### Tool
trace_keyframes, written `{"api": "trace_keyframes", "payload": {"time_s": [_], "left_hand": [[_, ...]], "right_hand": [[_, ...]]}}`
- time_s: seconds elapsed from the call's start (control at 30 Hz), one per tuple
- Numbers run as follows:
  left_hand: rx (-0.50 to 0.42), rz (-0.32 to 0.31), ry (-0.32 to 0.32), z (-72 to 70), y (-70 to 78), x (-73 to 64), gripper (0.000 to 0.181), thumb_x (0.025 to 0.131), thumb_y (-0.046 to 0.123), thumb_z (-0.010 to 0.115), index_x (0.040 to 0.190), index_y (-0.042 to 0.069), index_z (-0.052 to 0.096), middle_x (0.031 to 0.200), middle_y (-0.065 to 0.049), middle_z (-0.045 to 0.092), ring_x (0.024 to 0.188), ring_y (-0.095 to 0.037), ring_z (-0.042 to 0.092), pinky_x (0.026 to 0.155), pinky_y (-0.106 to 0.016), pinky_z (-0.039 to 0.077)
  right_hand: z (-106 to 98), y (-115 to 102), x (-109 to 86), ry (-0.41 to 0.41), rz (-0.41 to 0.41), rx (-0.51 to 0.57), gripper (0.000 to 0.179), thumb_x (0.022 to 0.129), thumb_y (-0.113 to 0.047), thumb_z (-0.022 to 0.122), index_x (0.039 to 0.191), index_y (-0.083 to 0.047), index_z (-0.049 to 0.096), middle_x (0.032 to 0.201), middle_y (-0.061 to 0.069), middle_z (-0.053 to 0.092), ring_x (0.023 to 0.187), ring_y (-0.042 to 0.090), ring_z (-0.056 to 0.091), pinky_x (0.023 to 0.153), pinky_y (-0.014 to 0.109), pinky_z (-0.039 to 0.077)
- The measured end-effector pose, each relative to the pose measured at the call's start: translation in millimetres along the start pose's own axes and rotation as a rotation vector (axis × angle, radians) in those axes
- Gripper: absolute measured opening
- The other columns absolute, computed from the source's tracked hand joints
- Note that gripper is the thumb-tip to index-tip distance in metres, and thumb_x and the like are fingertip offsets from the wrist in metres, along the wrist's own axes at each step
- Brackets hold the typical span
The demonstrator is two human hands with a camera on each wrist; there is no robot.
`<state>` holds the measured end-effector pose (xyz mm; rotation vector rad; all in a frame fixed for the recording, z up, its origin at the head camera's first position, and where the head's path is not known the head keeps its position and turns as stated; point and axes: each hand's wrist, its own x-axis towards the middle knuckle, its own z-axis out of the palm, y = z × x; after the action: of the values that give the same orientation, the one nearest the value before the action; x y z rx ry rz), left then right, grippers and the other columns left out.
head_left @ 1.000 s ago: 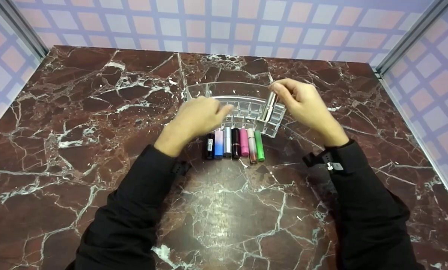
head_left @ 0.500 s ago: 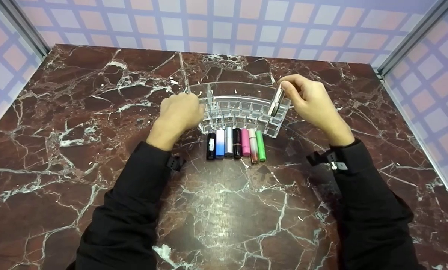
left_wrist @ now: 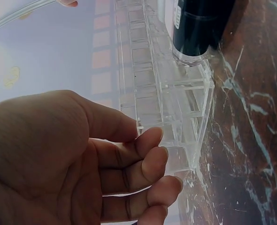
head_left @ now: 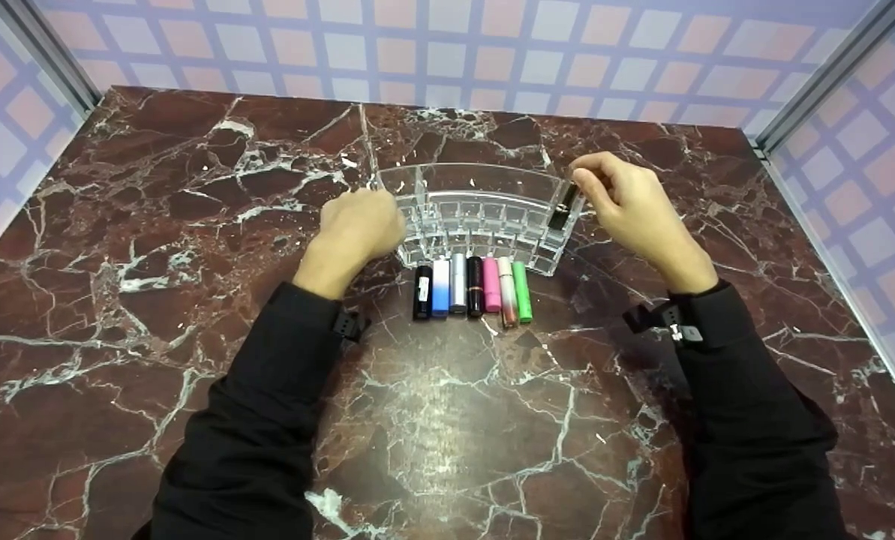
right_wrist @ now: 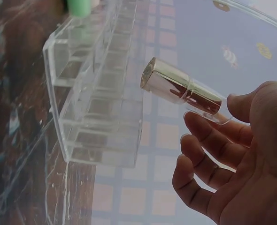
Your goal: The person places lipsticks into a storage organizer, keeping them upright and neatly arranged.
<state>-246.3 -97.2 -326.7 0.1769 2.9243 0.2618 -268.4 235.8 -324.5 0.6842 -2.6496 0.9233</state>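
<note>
A clear stepped lipstick organizer (head_left: 485, 202) curves across the table. At its left end is my left hand (head_left: 362, 221); in the left wrist view, the thumb and index fingertip pinch the rim of the organizer (left_wrist: 150, 105). My right hand (head_left: 631, 202) pinches the clear-capped end of a shiny gold lipstick (right_wrist: 173, 84) between thumb and index finger. The lipstick looks dark in the head view and tilts over the organizer's right end, its gold base toward the compartments. The other right fingers curl loosely below it.
In front of the organizer lies a row of tubes: black (head_left: 423, 292), white-blue (head_left: 440, 289), silver (head_left: 458, 285), black with a band (head_left: 475, 286), pink (head_left: 491, 285), white-red (head_left: 507, 292) and green (head_left: 522, 292). Checked walls border the marbled table (head_left: 447, 420).
My left hand has moved left from over the organizer to its left end. My right hand has shifted right with the lipstick, which now hangs over the organizer's right end.
</note>
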Motion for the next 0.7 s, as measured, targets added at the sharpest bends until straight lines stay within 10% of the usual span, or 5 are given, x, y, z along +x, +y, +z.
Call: {"api": "trace_keyframes", "payload": {"time_s": [0.7], "left_hand": [[-0.013,0.010,-0.020,3.5,-0.9,2.4,0.036,0.103,0.017,0.037,0.067,0.016,0.038,0.069,-0.002,0.039,0.057,-0.016,0.038,0.049,-0.027,0.034]], "right_hand": [[2.4,7.4,-1.1,-0.104,-0.027,-0.082,0.038,0.106,-0.035,0.055,0.121,-0.002,0.066,0.098,0.008,0.071,0.080,0.017,0.063,0.070,0.031,0.047]]}}
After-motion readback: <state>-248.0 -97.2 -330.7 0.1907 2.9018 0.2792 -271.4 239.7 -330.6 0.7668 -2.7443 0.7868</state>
